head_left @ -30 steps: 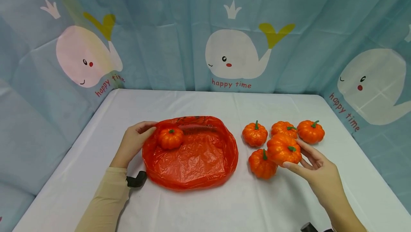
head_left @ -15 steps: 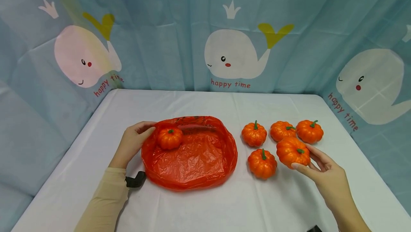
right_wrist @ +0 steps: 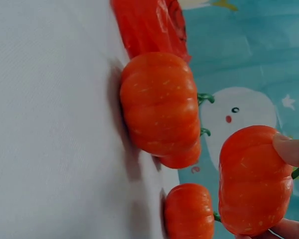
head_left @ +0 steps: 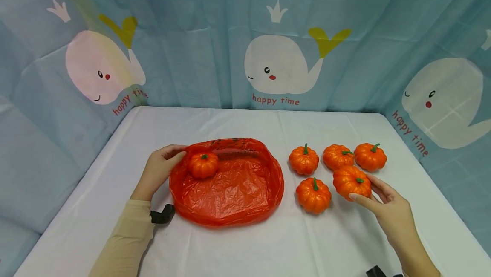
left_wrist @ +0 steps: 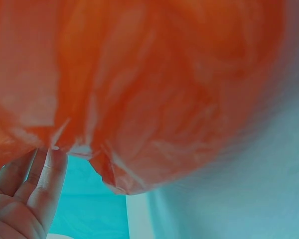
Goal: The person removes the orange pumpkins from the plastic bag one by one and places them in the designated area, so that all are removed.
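My left hand point(head_left: 159, 170) pinches the left rim of a red plastic bag point(head_left: 230, 196), which lies spread open on the table. Inside the bag, near that hand, sits a small orange toy pumpkin point(head_left: 203, 165) with a green stem. The left wrist view shows fingers under the bag's crinkled edge. On the right, my right hand point(head_left: 391, 213) holds another orange pumpkin point(head_left: 347, 183) between thumb and fingers, above the table. The right wrist view shows this held pumpkin point(right_wrist: 256, 181) raised off the cloth, its stem pointing toward the hand.
Several more pumpkins rest right of the bag: one in front point(head_left: 313, 196), one behind it point(head_left: 304, 160), one at the back point(head_left: 338, 157) and one farthest right point(head_left: 370, 157). A white cloth point(head_left: 261, 251) covers the table. Behind hangs a blue whale-print curtain point(head_left: 215, 55).
My right hand has moved the held pumpkin rightward, away from over the front pumpkin, and it has shifted only slightly in the last half second. My left hand stays at the bag's rim.
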Available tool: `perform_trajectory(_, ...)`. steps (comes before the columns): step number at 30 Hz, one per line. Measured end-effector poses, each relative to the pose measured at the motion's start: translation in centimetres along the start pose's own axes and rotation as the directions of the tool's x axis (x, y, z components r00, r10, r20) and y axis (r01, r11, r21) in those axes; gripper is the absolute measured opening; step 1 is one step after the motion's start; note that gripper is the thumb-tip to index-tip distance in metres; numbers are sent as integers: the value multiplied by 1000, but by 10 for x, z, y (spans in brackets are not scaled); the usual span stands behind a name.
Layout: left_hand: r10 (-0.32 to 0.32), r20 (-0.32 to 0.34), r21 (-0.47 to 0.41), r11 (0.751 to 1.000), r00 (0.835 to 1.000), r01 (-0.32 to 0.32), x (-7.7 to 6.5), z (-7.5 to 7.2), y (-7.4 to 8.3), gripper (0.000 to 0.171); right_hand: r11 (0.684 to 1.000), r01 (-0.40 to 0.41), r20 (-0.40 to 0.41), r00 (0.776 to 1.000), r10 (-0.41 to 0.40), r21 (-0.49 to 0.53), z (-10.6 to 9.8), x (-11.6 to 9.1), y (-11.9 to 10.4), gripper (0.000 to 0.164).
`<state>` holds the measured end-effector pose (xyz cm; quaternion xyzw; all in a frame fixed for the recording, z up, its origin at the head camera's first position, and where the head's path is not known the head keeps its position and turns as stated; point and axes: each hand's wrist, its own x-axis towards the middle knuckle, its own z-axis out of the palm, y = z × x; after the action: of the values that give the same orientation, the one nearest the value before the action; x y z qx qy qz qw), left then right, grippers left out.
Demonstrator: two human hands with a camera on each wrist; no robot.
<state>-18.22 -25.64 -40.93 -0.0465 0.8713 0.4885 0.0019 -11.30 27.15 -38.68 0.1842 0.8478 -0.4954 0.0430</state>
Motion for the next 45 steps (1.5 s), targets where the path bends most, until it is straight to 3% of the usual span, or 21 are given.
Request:
perform_trajectory(8,-15,-3,-9,1000,1000,15,0,-2,3,48,998,-57,4,998,57,-36,0,9,6,93)
perform_trajectory(45,-21,-5,-14,1000,1000,21,0,1,0,49,993,-119,36,992,120,-22,1,27,30,94)
